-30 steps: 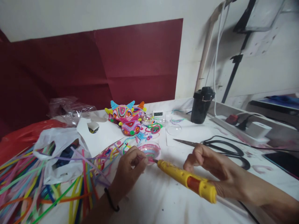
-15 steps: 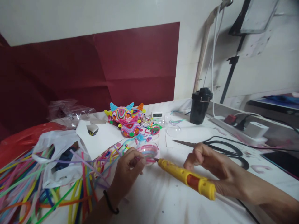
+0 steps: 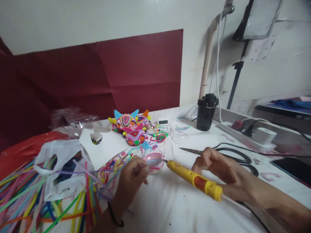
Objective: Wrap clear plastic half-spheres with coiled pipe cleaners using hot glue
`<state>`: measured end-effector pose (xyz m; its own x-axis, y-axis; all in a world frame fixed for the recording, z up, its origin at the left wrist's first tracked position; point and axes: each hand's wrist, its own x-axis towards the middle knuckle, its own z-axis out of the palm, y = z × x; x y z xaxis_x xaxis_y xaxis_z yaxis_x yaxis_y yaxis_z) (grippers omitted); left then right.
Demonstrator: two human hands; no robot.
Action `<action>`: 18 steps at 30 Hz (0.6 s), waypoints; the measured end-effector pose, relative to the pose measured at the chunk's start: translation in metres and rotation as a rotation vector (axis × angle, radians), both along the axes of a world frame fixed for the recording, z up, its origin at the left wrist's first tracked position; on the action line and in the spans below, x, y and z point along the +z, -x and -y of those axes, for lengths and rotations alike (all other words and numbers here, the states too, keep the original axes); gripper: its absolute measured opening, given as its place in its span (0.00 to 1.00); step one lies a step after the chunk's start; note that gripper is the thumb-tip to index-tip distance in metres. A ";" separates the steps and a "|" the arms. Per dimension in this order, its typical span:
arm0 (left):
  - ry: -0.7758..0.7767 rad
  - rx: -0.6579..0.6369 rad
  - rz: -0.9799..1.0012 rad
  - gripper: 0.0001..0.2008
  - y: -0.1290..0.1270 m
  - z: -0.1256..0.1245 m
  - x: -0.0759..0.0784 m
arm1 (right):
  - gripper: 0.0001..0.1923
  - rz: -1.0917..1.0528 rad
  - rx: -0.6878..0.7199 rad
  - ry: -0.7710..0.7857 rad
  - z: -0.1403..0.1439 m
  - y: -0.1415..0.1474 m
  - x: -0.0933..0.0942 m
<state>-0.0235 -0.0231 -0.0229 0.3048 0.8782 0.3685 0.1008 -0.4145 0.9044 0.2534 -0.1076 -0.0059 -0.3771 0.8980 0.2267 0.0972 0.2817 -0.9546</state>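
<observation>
My left hand, a black band round its wrist, pinches the near left edge of a clear plastic dome with pink and pale bands along it. My right hand is closed around a yellow hot glue gun with a white glue stick coming out of its back end. The glue gun's nozzle points at the dome's right rim, a small gap apart. Behind my right hand lies a pair of scissors with black handles, partly hidden by the fingers.
Loose pipe cleaners and a white plastic bag lie at left. Colourful horned heads sit at the back. A black cup, a power strip and a phone are at right.
The glue gun's nozzle has drawn slightly away from the dome's rim. The dome has tilted a little in my left hand. The whole view has shifted slightly.
</observation>
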 end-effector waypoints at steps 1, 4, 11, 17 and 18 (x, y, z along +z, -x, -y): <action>0.016 0.015 0.008 0.09 0.000 0.000 0.000 | 0.18 0.007 -0.012 -0.012 0.000 0.000 -0.001; 0.088 0.076 0.021 0.09 0.000 -0.002 0.001 | 0.18 0.067 -0.077 -0.072 -0.001 -0.002 -0.002; 0.226 0.197 0.050 0.12 0.000 -0.004 0.003 | 0.13 0.474 -0.196 -0.120 -0.004 0.004 -0.010; 0.227 0.238 0.080 0.13 -0.001 -0.004 0.000 | 0.17 0.738 -0.146 -0.220 -0.004 0.015 -0.021; 0.219 0.237 0.080 0.12 -0.001 -0.004 0.000 | 0.17 0.752 -0.139 -0.246 -0.003 0.017 -0.022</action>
